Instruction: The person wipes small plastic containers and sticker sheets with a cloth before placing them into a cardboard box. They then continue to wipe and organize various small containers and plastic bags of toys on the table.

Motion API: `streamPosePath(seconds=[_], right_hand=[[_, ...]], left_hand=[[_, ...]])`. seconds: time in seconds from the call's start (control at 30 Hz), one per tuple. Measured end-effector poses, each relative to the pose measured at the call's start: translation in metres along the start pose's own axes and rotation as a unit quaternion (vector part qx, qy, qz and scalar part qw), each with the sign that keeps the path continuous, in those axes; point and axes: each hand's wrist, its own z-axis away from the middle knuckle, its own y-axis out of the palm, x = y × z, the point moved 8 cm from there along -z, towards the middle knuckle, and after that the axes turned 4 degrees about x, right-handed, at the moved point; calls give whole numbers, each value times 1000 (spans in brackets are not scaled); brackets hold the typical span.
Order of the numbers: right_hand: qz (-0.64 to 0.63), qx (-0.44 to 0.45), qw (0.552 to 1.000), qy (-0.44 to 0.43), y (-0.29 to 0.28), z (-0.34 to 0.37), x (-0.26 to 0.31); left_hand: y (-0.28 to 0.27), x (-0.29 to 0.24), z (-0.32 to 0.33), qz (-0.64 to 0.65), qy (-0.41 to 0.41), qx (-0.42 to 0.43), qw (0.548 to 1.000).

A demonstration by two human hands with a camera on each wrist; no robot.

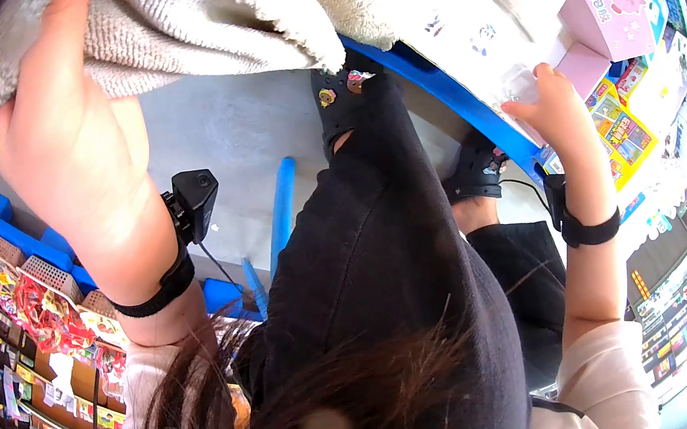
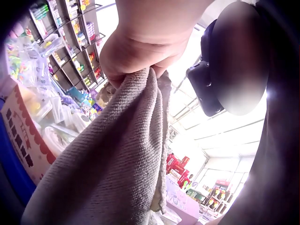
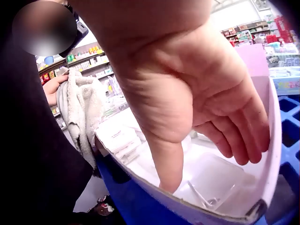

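Note:
My left hand (image 1: pixel 76 155) grips a greyish-beige towel (image 1: pixel 185 26) at the upper left of the head view. In the left wrist view the towel (image 2: pixel 117 159) hangs in folds from the fingers. My right hand (image 1: pixel 561 109) is inside a lilac cardboard display box (image 3: pixel 275 117), its fingers spread loosely apart. Beneath its thumb and fingertips, in the right wrist view, lies a clear plastic case (image 3: pixel 215 176). White packets (image 3: pixel 117 140) with small printed pictures sit in the same box, beyond the thumb.
The box stands on a blue plastic rack (image 1: pixel 440 87). Yellow printed packages (image 1: pixel 626 131) lie beside it. Shelves with red-wrapped goods (image 1: pixel 49 308) are on the left, above a grey floor (image 1: pixel 228 143). My legs (image 1: pixel 364 238) and dark clogs (image 1: pixel 478 169) are below.

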Motion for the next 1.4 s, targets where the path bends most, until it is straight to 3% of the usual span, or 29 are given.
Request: streamPosePath(seconds=[0.07, 0.27, 0.33, 0.47, 0.67, 0.73, 0.77, 0.87, 1.0, 1.07, 1.13, 1.2, 1.3, 1.4], right_hand=[[9, -2, 1000, -11, 5, -1, 3], [4, -71, 997, -2, -27, 9, 15], [-28, -175, 980, -86, -55, 20, 31], [-116, -210, 960, -144, -57, 18, 58], [-197, -170, 965, -44, -52, 17, 46], [-250, -13, 963, -101, -30, 12, 56], [-241, -42, 959, -144, -32, 14, 64], [-262, -103, 954, -105, -41, 12, 60], [-248, -104, 957, -105, -47, 15, 61], [-230, -64, 971, -17, -56, 13, 46], [-217, -226, 948, -58, -85, 15, 37], [-154, -334, 926, -84, -108, 16, 40], [-67, -353, 922, -144, -105, -5, 44], [-75, -351, 926, -118, -104, -13, 35]], left_hand=[[3, 8, 2, 112, -82, -70, 988], [-1, 11, 3, 168, -138, -127, 968], [4, 11, 2, 179, -143, -110, 967], [9, 7, -1, 150, -132, -116, 973], [8, 4, 1, 182, -136, -108, 968], [-4, 12, 3, 140, -125, -105, 977], [-11, 16, 3, 95, -112, -101, 984], [-6, 15, 2, 160, -135, -127, 969], [1, 6, 0, 163, -113, -117, 973], [2, 5, 0, 160, -114, -118, 973], [2, 5, -1, 157, -116, -118, 974], [4, 5, 0, 154, -116, -118, 974], [6, 4, 0, 150, -116, -121, 974], [6, 5, -1, 171, -125, -108, 971]])
